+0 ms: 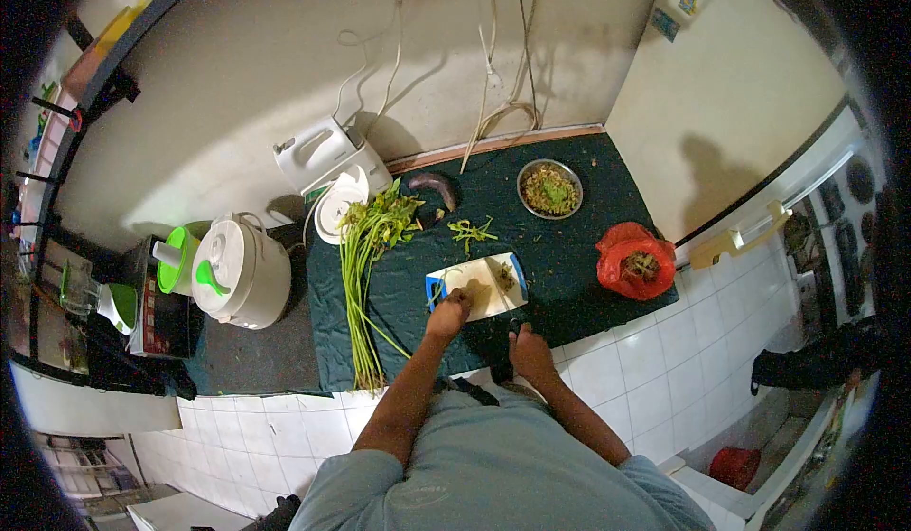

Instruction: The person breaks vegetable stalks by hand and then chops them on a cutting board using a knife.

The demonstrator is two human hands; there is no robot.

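A white cutting board with blue ends (457,275) lies near the front of the dark green cloth. My left hand (451,315) is closed over the board's near left part; what its fingers hold is too small to make out. My right hand (529,349) grips the dark handle of a knife (515,325), whose blade reaches over the board. Chopped greens (507,277) sit at the board's right side. Behind the board lie a few cut green stems (472,234). To the left is a long bunch of leafy green vegetables (359,284).
A metal bowl of chopped greens (550,189) stands at the back, and a red plastic bag with scraps (638,261) at the right. An eggplant (435,187) lies near the wall. Leftward are a white mixer (323,156) and a rice cooker (242,270). Cables (489,104) hang behind.
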